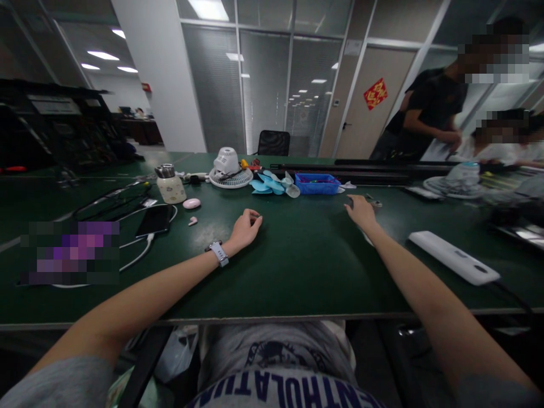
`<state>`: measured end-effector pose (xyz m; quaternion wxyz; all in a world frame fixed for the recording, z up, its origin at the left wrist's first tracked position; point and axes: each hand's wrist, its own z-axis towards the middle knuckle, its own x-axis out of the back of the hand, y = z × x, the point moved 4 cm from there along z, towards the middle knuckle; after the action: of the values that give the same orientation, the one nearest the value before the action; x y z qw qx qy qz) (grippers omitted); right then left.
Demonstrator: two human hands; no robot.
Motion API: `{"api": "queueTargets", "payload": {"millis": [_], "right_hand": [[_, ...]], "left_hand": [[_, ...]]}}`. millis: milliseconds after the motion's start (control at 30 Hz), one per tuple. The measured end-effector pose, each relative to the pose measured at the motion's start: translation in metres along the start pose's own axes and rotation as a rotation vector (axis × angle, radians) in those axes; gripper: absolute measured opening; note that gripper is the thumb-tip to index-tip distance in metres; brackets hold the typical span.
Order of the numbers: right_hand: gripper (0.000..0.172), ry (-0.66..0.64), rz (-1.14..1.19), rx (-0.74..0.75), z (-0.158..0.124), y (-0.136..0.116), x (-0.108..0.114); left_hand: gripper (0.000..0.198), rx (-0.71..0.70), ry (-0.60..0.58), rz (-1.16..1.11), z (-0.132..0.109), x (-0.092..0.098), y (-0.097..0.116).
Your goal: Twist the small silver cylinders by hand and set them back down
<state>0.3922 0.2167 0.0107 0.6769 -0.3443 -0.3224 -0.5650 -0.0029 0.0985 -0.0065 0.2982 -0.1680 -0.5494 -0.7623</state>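
Observation:
My left hand (247, 228), with a watch (220, 254) on its wrist, rests on the green table with fingers loosely bent and nothing visible in them. A pink earbud (192, 221) and a pink oval case (191, 203) lie to its left. Farther forward on the right, my right hand (362, 212) is curled, with something dark and unclear between thumb and forefinger. Small metallic pieces (374, 202) lie just beyond it. A pale object (366, 237) shows partly under my right wrist. Ahead are a blue tray (317, 184) of small parts and light-blue fan blades (271, 183).
A white fan part (229, 170) stands at the back. On the left are a patterned bottle (170, 186), a black phone (153, 220) and cables. A white power strip (453, 256) lies at right. One person (437, 107) stands beyond the table; others sit at far right.

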Motion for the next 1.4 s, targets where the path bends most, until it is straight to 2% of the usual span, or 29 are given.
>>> {"api": "queueTargets", "payload": {"millis": [133,233,333,467,533,600,667,867,967,1100,1167,1300,1400], "right_hand": [[0.038,0.066,0.086,0.014,-0.001,0.006,0.003],[0.035,0.075,0.185,0.051,-0.007,-0.009,0.008],[0.034,0.04,0.363,0.187,-0.023,-0.055,0.016],[0.039,-0.048,0.666,0.439,-0.059,-0.141,0.03],[0.047,-0.091,0.787,0.52,-0.078,-0.177,0.039],[0.056,-0.132,0.89,0.545,-0.095,-0.201,0.045],[0.063,-0.17,0.982,0.538,-0.108,-0.215,0.049],[0.068,-0.239,1.091,0.483,-0.116,-0.221,0.046],[0.071,-0.252,1.1,0.483,-0.116,-0.221,0.044],[0.075,-0.244,1.08,0.485,-0.116,-0.22,0.044],[0.07,-0.239,1.048,0.493,-0.116,-0.22,0.044],[0.058,-0.216,0.943,0.535,-0.118,-0.221,0.049],[0.05,-0.2,0.805,0.577,-0.119,-0.224,0.052]], "left_hand": [[0.021,-0.021,-0.007,-0.008,0.0,-0.001,0.0],[0.02,-0.053,-0.007,0.005,-0.001,-0.001,0.002],[0.02,-0.119,0.012,0.03,-0.005,0.002,0.011],[0.02,-0.306,0.058,0.017,-0.015,0.008,0.031],[0.022,-0.369,0.059,-0.01,-0.022,0.009,0.04],[0.029,-0.371,0.039,-0.057,-0.028,0.01,0.046],[0.035,-0.336,0.003,-0.11,-0.032,0.011,0.05],[0.037,-0.303,-0.036,-0.18,-0.034,0.014,0.056],[0.042,-0.301,0.043,-0.249,-0.028,0.016,0.052],[0.045,-0.227,0.164,-0.278,-0.018,0.017,0.036],[0.045,-0.165,0.109,-0.218,-0.013,0.013,0.024],[0.035,-0.134,-0.14,-0.045,-0.009,0.0,0.01],[0.037,-0.173,-0.192,0.011,-0.009,-0.003,0.008]]}}
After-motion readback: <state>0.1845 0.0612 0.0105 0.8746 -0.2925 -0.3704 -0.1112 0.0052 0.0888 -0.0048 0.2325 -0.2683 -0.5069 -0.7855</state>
